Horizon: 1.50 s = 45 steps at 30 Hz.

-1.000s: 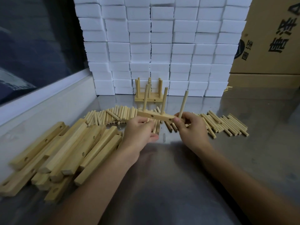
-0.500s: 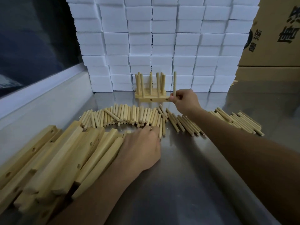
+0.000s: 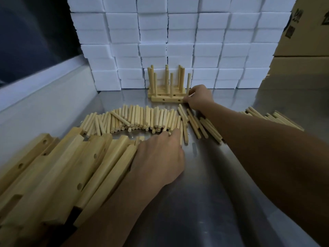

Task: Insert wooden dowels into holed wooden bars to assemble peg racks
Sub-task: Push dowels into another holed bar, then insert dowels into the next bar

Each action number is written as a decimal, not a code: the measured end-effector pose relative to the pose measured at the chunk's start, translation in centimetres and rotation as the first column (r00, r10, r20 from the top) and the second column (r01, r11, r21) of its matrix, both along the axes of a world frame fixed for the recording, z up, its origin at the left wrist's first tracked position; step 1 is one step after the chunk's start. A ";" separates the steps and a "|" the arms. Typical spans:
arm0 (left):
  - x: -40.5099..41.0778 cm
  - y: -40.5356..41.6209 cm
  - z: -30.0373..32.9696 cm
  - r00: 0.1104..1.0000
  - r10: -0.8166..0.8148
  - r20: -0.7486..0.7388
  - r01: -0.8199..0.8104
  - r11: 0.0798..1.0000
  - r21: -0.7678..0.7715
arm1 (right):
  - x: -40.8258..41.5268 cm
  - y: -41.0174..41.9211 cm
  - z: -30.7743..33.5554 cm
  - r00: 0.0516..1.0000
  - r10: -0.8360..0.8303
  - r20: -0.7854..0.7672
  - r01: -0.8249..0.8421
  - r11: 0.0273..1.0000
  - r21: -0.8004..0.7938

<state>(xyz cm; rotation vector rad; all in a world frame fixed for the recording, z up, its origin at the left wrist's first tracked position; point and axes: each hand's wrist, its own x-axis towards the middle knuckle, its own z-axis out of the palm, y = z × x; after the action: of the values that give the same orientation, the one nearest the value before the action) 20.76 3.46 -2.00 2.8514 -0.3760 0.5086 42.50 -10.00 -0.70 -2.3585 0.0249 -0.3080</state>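
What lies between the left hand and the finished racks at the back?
In the head view, a row of loose dowels lies between the left hand and the finished racks, then a strip of bare steel table.

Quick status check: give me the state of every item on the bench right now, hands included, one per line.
Right hand: holds the front peg rack at its right end.
Front peg rack: three dowels upright, resting on the table against finished racks.
Finished racks: standing before the white blocks.
Left hand: fingertips on the loose dowels.
Loose dowels: lying flat.
Holed bars: piled, empty.
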 end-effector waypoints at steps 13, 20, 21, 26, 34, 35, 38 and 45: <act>0.0 0.0 0.1 1.000 0.007 0.006 -0.007 1.000 -0.004 | -1.0 2.0 0.5 0.992 -0.099 0.083 0.116 0.967 -0.227; -0.1 0.0 0.2 1.000 0.022 -0.006 -0.022 1.000 -0.003 | -1.6 2.2 0.6 0.998 -0.040 0.043 0.052 0.946 -0.321; -0.1 0.0 0.2 1.000 0.022 -0.009 -0.022 1.000 -0.002 | -1.8 2.2 0.8 1.000 -0.023 0.021 0.029 0.943 -0.332; -0.2 -0.1 0.5 1.000 0.012 -0.022 -0.012 1.000 -0.002 | -2.7 1.7 1.7 0.999 0.040 -0.028 -0.047 0.939 -0.341; 0.0 0.0 0.7 0.998 0.024 -0.054 -0.027 0.999 -0.041 | -5.9 0.9 2.8 0.973 0.098 0.207 -0.042 0.965 -0.260; 0.0 0.0 0.6 0.999 0.020 -0.048 -0.022 0.999 -0.039 | -6.6 0.7 2.8 0.965 0.099 0.241 -0.043 0.972 -0.231; 0.0 0.0 0.6 0.999 0.012 -0.032 -0.013 1.000 -0.025 | -9.2 -0.1 2.4 0.930 0.114 0.348 -0.057 0.984 -0.169; -0.3 -0.2 0.6 1.000 -0.001 0.009 0.001 1.000 0.015 | -15.3 -1.7 0.2 0.810 0.192 0.555 -0.140 0.981 -0.134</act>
<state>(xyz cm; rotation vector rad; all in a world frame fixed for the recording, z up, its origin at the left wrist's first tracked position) 20.41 3.31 -1.36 2.8642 -0.3844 0.5208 27.23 -11.69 -0.46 -2.2418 -0.4887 -0.9280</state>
